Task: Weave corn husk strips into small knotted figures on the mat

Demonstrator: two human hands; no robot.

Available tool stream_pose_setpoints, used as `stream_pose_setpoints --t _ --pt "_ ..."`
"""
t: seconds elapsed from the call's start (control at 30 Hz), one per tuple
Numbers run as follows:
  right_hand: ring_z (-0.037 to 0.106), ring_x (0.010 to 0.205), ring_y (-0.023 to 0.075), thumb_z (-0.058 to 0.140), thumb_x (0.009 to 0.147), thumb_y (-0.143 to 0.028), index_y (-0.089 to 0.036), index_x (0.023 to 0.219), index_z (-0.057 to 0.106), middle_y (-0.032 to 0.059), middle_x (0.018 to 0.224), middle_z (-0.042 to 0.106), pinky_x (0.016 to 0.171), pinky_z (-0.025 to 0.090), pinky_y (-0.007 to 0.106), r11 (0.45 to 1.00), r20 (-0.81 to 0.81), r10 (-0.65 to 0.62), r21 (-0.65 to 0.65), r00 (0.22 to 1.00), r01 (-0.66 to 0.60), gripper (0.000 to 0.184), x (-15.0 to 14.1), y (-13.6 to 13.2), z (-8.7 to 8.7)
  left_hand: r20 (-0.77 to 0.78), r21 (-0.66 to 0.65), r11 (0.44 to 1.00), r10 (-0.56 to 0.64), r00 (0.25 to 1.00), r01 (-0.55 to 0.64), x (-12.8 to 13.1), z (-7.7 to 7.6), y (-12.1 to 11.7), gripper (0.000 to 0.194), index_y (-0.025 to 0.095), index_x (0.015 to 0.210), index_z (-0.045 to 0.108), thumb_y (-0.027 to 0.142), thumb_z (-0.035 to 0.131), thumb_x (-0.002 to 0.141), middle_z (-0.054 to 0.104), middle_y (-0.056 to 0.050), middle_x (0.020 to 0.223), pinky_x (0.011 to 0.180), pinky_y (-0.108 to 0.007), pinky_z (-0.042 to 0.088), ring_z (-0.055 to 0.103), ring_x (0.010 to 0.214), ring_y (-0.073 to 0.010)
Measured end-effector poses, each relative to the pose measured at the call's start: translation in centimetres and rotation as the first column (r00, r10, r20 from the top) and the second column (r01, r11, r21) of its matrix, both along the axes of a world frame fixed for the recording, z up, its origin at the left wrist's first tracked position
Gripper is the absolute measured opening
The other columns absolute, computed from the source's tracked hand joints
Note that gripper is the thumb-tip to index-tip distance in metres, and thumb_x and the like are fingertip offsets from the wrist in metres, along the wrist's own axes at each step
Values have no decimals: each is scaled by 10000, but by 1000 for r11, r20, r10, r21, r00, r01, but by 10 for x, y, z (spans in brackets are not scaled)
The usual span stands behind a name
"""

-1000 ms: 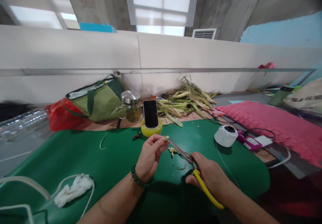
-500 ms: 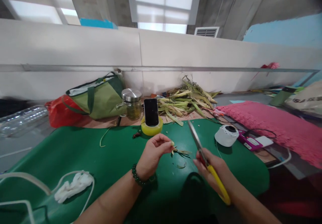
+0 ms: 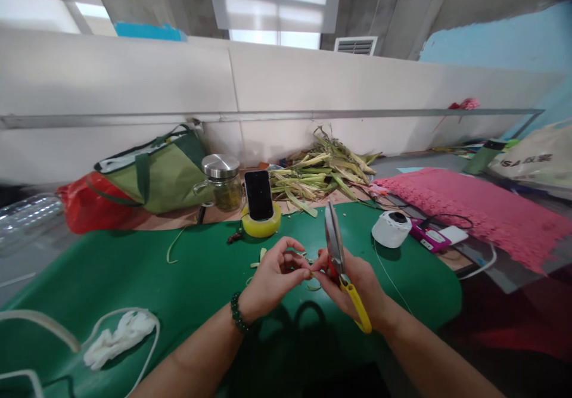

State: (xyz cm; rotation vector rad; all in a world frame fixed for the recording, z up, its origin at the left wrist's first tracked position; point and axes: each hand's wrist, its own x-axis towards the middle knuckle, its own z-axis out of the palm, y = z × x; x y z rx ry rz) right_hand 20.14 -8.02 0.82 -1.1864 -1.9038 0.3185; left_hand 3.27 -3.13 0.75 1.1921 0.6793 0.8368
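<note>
My left hand, with a dark green bead bracelet at the wrist, pinches a small yellowish piece between thumb and fingertip. My right hand holds scissors with yellow and red handles, blades pointing up and away. Its thumb and fingertip also meet at the same small piece, so the two hands nearly touch. What exactly the piece is cannot be made out. Thin green leaf scraps lie under the hands, and pale cut bits lie beyond my left hand.
Behind the hands, a phone leans in a yellow tape roll, beside a lidded glass mug. A heap of plant leaves lies at the back. To the right are a white thread spool and pink cloth; a white cable runs left.
My right hand, with the scissors, has come left to my left hand, and their fingertips now meet. The scissor blades have swung more upright. The whole view has shifted slightly.
</note>
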Motion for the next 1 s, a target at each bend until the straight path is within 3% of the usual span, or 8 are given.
stream_pose_setpoints --t 0.13,0.23,0.4,0.47,0.6,0.73,0.9,1.0 --pt "609 571 107 531 847 -202 -213 903 500 -7 738 632 571 513 218 988 -12 -51 147 999 52 66 -2 4 -4 54 -116 993 -2 999 8 2 -3 3 466 174 879 528 269 845 551 683 -16 724 726 -274 497 651 705 -144" --pt "632 582 120 528 860 -197 -224 918 491 -19 702 630 600 541 240 978 -15 -89 188 996 90 73 -5 7 -13 68 -142 989 47 997 -37 4 -5 3 452 161 877 543 275 838 555 665 -8 707 688 -246 486 623 677 -120" --pt "657 621 128 573 829 -147 -222 957 521 -2 785 667 645 573 261 907 -94 -118 395 989 145 157 -14 10 -29 62 -57 990 133 989 -129 8 -6 0 385 151 847 545 242 804 577 606 22 694 653 -216 468 581 665 -93" --pt "656 615 123 590 815 -133 -218 963 534 -1 802 673 658 576 257 895 -126 -124 414 984 166 179 -17 11 -31 56 7 985 170 984 -170 8 -4 -3 364 160 847 525 226 780 597 595 26 703 663 -220 472 586 675 -96" --pt "622 550 104 589 830 -146 -213 923 542 -6 780 671 599 557 235 927 -116 -129 337 985 162 124 -16 9 -27 9 113 973 204 979 -203 8 1 -5 321 181 876 481 216 710 654 596 23 736 666 -240 492 617 693 -116" --pt "625 557 113 589 843 -190 -205 903 536 -3 737 670 551 531 220 951 -143 -149 252 978 182 81 -12 8 -18 -144 223 963 187 972 -152 5 0 -5 267 185 897 477 211 653 697 637 -10 772 660 -254 503 640 725 -143" --pt "564 504 88 665 789 -282 -209 925 477 -18 727 641 487 488 196 1000 -193 -27 -20 981 23 242 -5 20 -9 -330 438 895 250 910 -87 1 -2 -1 315 185 1039 482 164 582 741 686 -23 789 691 -270 503 660 775 -164" --pt "590 573 109 644 790 -310 -211 919 468 -12 752 634 525 491 218 993 -165 68 -83 984 -83 239 -4 38 2 -370 522 847 332 868 -102 -5 1 7 410 176 1131 475 128 560 732 702 -9 778 706 -272 504 652 738 -150"
